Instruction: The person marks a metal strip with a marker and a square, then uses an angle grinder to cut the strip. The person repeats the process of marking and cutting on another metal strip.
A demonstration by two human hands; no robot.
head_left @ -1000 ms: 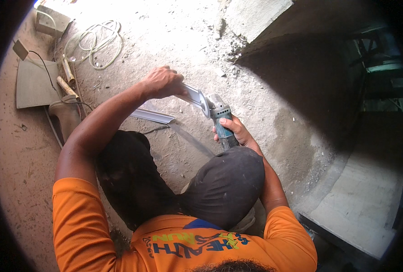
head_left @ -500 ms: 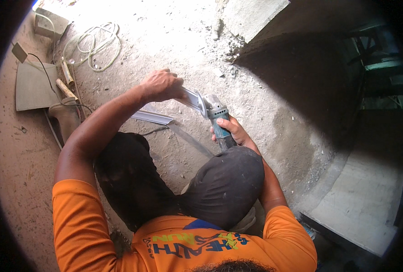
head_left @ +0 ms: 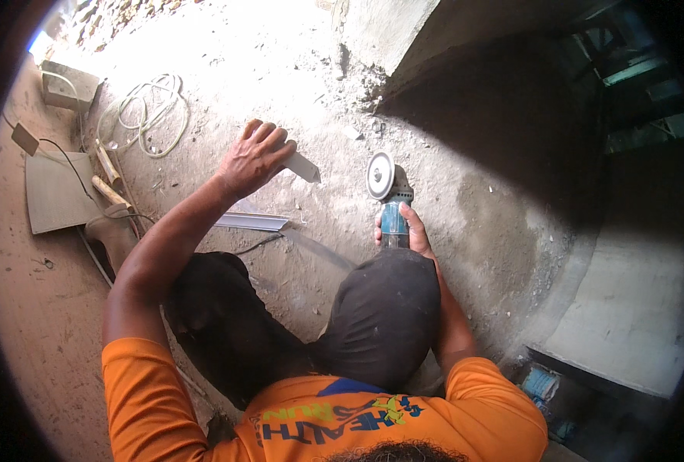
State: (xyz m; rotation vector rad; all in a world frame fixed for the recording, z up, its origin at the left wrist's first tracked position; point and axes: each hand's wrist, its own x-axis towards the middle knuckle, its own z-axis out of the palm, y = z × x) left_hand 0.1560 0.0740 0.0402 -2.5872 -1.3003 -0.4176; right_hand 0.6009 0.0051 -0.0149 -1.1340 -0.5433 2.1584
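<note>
My right hand [head_left: 413, 231] is wrapped round the teal body of an angle grinder [head_left: 395, 219], just beyond my right knee. The grinder's pale round disc [head_left: 380, 175] faces up and stands clear of any metal. Held in my closed left hand [head_left: 255, 158] is a short metal strip [head_left: 303, 166] with an angled end, pointing toward the grinder. A gap of bare ground lies between strip and disc. Below my left forearm, a longer silvery metal profile [head_left: 251, 221] rests on the ground; its left part is hidden behind the arm.
A coiled pale cable [head_left: 145, 115] lies at the far left, near a concrete block [head_left: 71, 86]. Closer in are a flat grey board [head_left: 58, 192] and wooden-handled tools [head_left: 109, 185]. A pale slab [head_left: 611, 316] lies to the right, and a concrete edge [head_left: 384, 38] rises ahead.
The disc and the strip, together before, are now apart. My left hand has moved left with the strip; the grinder has shifted right and turned its disc upward. The view has shifted slightly.
</note>
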